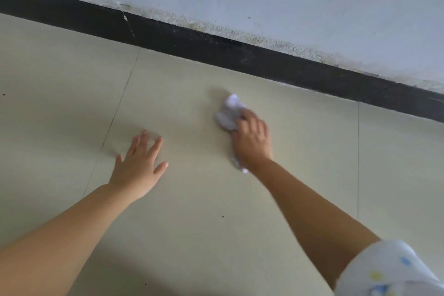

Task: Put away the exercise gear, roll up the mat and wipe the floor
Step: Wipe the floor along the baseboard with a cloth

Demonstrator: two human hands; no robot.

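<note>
- Head view: right hand (251,138) grips white cloth (229,114) on floor (192,199), wad pointing toward black skirting (240,55).
- Left hand (139,163) splayed flat, farther from skirting.

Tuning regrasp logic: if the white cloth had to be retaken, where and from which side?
Judging by its pose, take the bunched lump of the white cloth ahead of the right hand, coming from above. It lies crumpled on the floor; the thin tail near the wrist offers less to pinch.

A crumpled white cloth (229,114) lies on the pale tiled floor (192,194) near the black skirting, partly covered; one end shows behind the wrist.
</note>
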